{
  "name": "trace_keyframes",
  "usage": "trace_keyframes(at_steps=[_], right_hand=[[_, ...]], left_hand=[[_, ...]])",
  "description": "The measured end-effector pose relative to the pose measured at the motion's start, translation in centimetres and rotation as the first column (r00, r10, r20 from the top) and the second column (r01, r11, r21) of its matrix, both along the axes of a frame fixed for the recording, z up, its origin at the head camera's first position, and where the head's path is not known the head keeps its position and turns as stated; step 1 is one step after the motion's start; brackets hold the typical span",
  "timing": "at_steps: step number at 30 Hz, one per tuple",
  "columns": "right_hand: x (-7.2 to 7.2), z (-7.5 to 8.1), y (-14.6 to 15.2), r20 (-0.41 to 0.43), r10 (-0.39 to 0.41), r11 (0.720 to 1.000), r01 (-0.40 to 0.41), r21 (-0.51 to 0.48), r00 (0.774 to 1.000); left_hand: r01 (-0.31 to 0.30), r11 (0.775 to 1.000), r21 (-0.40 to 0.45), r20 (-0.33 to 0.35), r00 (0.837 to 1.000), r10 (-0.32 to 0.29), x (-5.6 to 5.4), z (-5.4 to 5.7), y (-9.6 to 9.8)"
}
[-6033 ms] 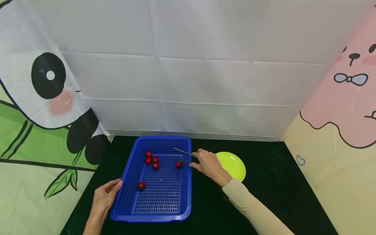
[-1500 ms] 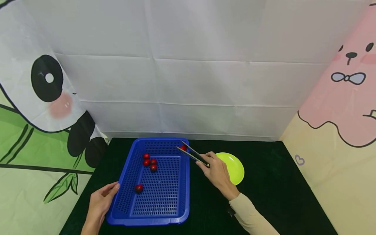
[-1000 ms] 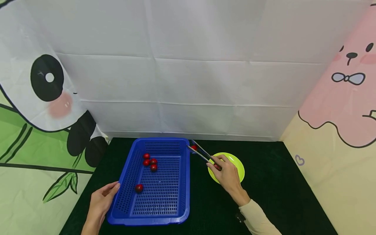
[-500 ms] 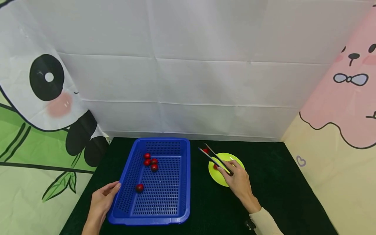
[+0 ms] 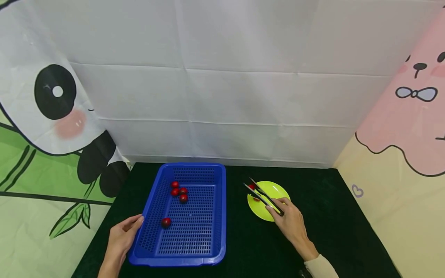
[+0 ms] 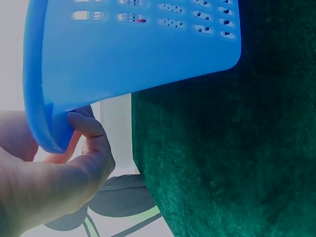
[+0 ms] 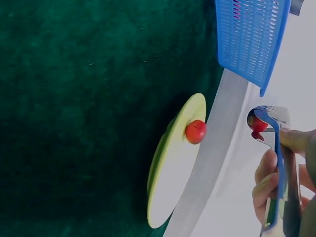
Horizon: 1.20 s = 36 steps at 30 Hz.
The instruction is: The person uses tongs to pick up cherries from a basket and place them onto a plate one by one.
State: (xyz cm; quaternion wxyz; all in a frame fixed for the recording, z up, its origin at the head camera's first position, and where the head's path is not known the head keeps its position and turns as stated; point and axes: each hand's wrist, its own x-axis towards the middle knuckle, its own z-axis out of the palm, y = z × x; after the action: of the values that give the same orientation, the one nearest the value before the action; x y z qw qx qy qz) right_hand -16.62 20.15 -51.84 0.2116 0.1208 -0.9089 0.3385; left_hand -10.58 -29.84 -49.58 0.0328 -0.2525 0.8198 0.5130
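My left hand [image 5: 119,236] holds the left rim of a blue perforated plastic basket [image 5: 223,220], thumb and fingers pinching the edge in the left wrist view. Several red cherry tomatoes [image 5: 166,222] lie inside, most grouped toward the back left. In my right hand [image 5: 290,222] is a pair of metal tongs [image 7: 280,173], pinched between thumb and fingers. Their tips hold one cherry tomato [image 7: 257,123], raised above the yellow-green plate [image 5: 278,190]. Another cherry tomato [image 7: 196,132] sits on that plate, partly covered by the tongs in the head view.
A dark green cloth [image 5: 333,224] covers the table beneath basket and plate. Behind it stands a white sheet [image 5: 236,96]. Cartoon-printed cloths hang at both sides, a panda [image 5: 55,92] on the left and a pink figure [image 5: 410,116] on the right.
The tongs have lifted a cherry tomato out of the basket's right side and carried it rightward, over the rim, to above the plate. My left hand keeps its hold on the basket.
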Motion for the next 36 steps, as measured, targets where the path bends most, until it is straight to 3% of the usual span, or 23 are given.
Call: trace_keyframes(at_steps=[16,36], right_hand=[[1.2,-1.7,2.4,0.139,-0.022,0.999,0.016,0.050,0.990],[2.0,-2.4,4.1,0.267,-0.029,0.996,0.006,0.087,0.963]], left_hand=[[0.000,1.000,0.010,-0.005,1.000,0.000,-0.1,-0.1,0.1],[-0.003,1.000,-0.002,0.004,1.000,0.003,0.0,0.1,0.2]])
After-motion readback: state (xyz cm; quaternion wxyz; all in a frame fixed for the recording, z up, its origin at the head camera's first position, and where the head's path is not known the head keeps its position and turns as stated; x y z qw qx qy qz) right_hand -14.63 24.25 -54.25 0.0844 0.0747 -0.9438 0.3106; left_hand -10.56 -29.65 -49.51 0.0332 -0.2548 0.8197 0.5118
